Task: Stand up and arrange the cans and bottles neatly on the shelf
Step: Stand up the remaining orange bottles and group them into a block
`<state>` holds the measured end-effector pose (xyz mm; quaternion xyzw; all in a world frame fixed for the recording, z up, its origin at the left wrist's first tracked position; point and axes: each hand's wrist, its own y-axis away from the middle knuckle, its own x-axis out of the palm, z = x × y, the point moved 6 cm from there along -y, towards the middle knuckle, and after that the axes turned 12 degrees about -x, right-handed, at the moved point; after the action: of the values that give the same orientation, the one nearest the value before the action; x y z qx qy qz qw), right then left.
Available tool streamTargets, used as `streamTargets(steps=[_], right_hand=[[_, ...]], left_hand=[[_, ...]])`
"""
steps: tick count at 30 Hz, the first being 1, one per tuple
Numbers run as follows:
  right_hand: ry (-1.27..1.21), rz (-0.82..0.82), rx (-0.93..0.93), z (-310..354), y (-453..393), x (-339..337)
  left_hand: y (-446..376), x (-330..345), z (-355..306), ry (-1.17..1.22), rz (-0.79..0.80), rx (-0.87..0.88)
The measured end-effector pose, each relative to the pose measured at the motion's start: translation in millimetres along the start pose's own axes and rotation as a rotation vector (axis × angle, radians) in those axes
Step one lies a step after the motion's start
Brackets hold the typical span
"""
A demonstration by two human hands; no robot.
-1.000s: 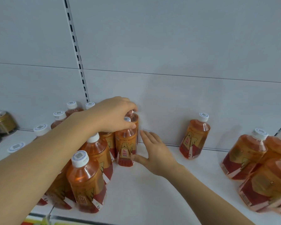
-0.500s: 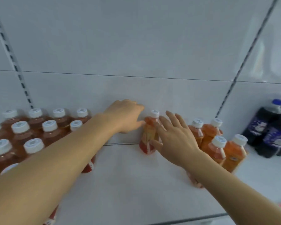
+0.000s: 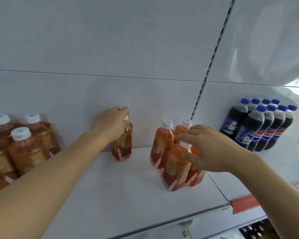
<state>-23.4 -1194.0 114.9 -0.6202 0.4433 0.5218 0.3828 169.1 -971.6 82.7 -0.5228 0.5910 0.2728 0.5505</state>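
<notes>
Head view: left hand (image 3: 110, 125) now grips lone bottle (image 3: 122, 145), right hand (image 3: 207, 149) reaches cluster (image 3: 176, 163).

The white shelf board (image 3: 128, 195) looks like smooth painted metal with a soft matt sheen, and the pale back panel (image 3: 110, 49) has the same finish. The orange tea bottles of clear plastic (image 3: 160, 149) are glossy, with shiny red and gold film labels and white ribbed plastic caps (image 3: 168, 124). The dark cola bottles with blue caps (image 3: 259, 128) are also glossy plastic. The red price rail (image 3: 266, 202) looks like smooth plastic.
</notes>
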Motion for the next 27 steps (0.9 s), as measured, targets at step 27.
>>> streamTargets(steps=[27], right_hand=[[-0.137, -0.286, -0.282, 218, -120, -19]], left_hand=[[216, -129, 133, -0.133, 0.223, -0.106]])
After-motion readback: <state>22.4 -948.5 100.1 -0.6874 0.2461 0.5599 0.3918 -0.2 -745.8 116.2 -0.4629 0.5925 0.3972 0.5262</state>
